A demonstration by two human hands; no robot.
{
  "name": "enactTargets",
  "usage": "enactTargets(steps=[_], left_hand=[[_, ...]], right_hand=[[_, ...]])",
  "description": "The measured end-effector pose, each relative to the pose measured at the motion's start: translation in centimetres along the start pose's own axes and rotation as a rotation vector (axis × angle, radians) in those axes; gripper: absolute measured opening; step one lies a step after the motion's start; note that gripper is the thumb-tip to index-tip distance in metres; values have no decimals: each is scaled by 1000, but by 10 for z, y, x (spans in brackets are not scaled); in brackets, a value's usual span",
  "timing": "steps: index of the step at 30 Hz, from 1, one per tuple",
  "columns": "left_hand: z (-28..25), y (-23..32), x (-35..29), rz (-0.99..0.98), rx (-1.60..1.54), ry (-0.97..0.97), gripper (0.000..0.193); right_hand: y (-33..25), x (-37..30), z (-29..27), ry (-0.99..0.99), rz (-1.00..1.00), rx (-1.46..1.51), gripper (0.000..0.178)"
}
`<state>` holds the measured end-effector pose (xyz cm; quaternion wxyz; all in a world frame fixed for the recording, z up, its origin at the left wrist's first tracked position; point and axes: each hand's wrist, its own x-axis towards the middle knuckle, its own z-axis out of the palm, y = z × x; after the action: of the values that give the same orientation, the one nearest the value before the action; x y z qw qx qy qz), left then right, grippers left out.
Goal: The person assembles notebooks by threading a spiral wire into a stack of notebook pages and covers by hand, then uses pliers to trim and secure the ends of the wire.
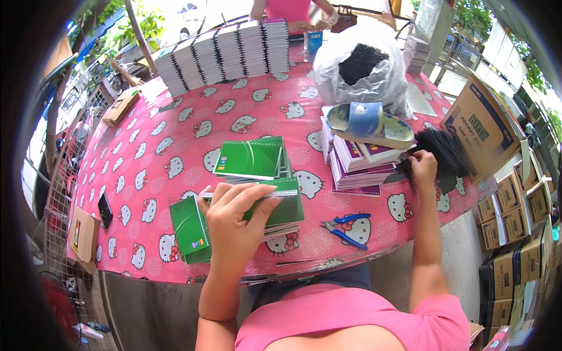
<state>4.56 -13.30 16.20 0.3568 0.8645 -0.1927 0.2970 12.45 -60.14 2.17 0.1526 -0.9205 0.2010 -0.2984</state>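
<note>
My left hand (231, 210) grips a small green notebook (284, 203) along its edge, thumb on the near side, over other green notebooks. Right behind it is a stack of green-covered notebooks (250, 158), and another green notebook (188, 225) lies to its left. Over on the right, my right hand (422, 167) has its fingers closed on a black spiral binding coil (413, 178), beside a heap of black coils (442, 149). Blue-handled pliers (349, 234) rest near the table's front edge.
Purple-covered notebooks (360, 175) are stacked under a blue slide sandal (372, 126). Behind them stands a plastic bag (328, 70) of black coils. Tall notebook stacks (225, 55) line the far left. A cardboard box (483, 128) borders the right; a phone (105, 210) lies left. Another person (290, 10) is opposite.
</note>
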Motion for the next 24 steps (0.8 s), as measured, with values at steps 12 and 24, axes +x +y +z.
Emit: enactTargets(steps=[12, 24], left_hand=[[7, -3, -4, 5, -32, 67, 20], [6, -1, -5, 21, -107, 81, 19]], right_hand=[[-259, -110, -122, -375, -666, 861, 20], [-260, -85, -118, -609, -644, 952, 19]])
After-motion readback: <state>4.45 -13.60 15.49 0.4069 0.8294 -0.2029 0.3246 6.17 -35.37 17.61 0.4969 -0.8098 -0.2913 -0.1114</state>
